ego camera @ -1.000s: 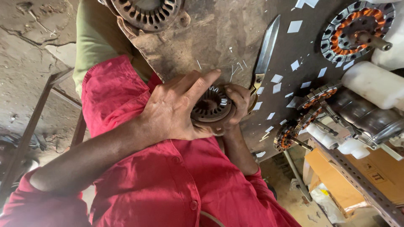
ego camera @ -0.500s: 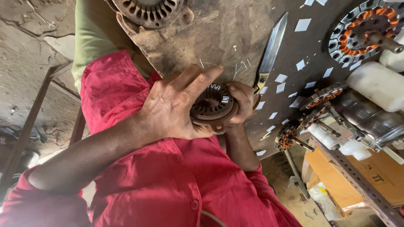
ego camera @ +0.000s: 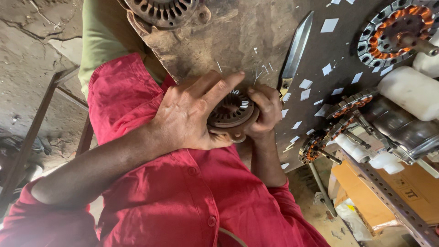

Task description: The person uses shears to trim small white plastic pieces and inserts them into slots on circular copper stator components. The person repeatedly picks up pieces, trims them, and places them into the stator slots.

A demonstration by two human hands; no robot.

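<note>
Fingers point(ego camera: 215, 89) of our left hand point(ego camera: 190, 116) and right hand point(ego camera: 265, 112) clasp the round slotted stator point(ego camera: 231, 112) at the bench point(ego camera: 228, 41) edge, just left of the knife point(ego camera: 296, 48), so we judge we are seating slot papers, which needs steady pressing.

Two hands, left hand point(ego camera: 190, 116) and right hand point(ego camera: 265, 112), one bare stator core point(ego camera: 231, 112) between them, one far stator core point(ego camera: 162, 10), one far-right copper-wound stator point(ego camera: 395, 32), three smaller wound stators point(ego camera: 334, 126) right, one knife point(ego camera: 296, 48), two white plastic bottles point(ego camera: 409, 91), many white paper slips point(ego camera: 329, 25).

A motor repair workshop; wound stators point(ego camera: 397, 29) and a scarred workbench point(ego camera: 238, 41) show it.
</note>
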